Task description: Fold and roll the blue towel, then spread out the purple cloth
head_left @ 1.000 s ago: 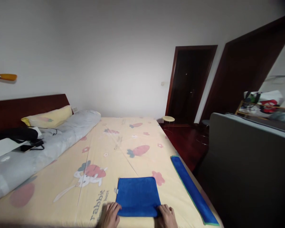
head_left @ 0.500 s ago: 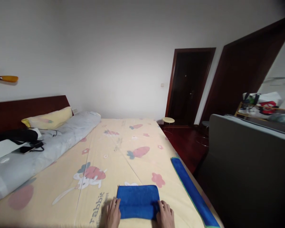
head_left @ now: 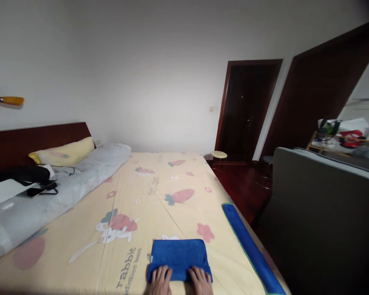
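Both hands (head_left: 180, 280) flat on folded blue towel (head_left: 178, 256), wrists cut off

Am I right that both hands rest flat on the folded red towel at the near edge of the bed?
Not quite: the folded towel is blue, not red, as the head view shows. The left hand and right hand do rest flat on it, at the near edge of the bed.
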`<state>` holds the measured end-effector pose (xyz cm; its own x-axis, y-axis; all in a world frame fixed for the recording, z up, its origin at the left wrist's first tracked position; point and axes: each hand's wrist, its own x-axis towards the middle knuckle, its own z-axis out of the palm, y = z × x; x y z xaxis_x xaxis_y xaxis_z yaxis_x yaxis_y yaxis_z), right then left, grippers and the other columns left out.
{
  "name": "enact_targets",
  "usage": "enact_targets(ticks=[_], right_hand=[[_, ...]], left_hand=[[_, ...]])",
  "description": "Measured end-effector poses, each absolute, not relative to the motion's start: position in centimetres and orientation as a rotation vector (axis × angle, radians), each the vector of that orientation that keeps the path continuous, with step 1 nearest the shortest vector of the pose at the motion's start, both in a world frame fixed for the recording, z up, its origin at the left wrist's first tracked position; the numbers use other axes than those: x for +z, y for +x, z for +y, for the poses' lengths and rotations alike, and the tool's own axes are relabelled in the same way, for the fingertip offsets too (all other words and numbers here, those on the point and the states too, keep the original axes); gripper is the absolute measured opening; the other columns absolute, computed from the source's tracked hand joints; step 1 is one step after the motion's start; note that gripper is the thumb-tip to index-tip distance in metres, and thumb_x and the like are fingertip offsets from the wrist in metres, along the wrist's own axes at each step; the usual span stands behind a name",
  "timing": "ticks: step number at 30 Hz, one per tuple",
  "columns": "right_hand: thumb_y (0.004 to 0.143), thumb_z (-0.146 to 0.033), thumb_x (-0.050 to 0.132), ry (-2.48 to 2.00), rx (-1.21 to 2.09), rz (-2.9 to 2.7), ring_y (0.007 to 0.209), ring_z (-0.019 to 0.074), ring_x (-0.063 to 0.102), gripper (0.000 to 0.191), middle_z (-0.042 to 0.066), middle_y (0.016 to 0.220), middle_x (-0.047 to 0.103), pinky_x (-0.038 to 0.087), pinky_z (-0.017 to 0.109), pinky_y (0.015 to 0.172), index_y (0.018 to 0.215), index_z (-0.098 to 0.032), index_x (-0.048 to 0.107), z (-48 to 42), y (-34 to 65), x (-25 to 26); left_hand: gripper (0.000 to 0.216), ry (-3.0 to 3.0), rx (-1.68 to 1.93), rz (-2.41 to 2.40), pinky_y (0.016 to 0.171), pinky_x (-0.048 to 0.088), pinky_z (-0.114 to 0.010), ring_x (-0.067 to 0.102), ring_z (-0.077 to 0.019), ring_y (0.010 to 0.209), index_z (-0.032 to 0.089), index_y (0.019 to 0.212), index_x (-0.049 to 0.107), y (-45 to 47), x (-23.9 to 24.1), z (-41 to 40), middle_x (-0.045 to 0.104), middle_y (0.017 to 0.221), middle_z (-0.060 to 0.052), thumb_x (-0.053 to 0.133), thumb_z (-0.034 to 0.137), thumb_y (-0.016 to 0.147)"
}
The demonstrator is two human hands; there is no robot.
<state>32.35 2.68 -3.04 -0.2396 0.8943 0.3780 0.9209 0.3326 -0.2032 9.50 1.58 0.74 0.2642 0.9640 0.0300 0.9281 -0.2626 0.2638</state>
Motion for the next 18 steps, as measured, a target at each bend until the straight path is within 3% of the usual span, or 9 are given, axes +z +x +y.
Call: enact_targets(ticks=[3, 9, 18], right_hand=[[0.061, -0.006, 0.051, -1.688, -0.097, -2.139, 0.111, 0.0260, 0.058, 0.065, 0.001, 0.123, 0.066, 0.037, 0.039, 0.092, 0.120, -0.033, 0.058, 2.1, 36.0, -3.2], [0.066, -0.008, 0.051, -1.654, -0.001, -2.187, 0.110, 0.0237, 0.059, 0.061, 0.000, 0.124, 0.065, 0.041, 0.037, 0.089, 0.121, -0.034, 0.056, 1.3, 39.5, -1.5], [0.072, -0.012, 0.051, -1.644, 0.050, -2.102, 0.110, 0.0240, 0.056, 0.041, 0.002, 0.123, 0.064, 0.037, 0.039, 0.091, 0.108, -0.030, 0.060, 2.3, 38.4, 1.7]], left_hand=[[0.068, 2.419, 0.318, 1.857, 0.107, 0.041, -0.039, 0.053, -0.0228, 0.126, 0.033, 0.132, 0.052, 5.6, -0.3, 1.0, 0.060, 0.136, 0.000, 0.045, 0.007, 0.070], [0.066, 2.352, 0.288, 1.905, 0.108, 0.039, -0.040, 0.050, -0.0214, 0.128, 0.034, 0.131, 0.053, 3.5, 1.3, 0.1, 0.058, 0.138, 0.001, 0.042, 0.005, 0.072], [0.057, 2.232, 0.291, 1.950, 0.108, 0.035, -0.037, 0.051, -0.0171, 0.125, 0.034, 0.122, 0.058, 4.6, 4.5, 1.0, 0.063, 0.130, 0.002, 0.042, 0.006, 0.074]])
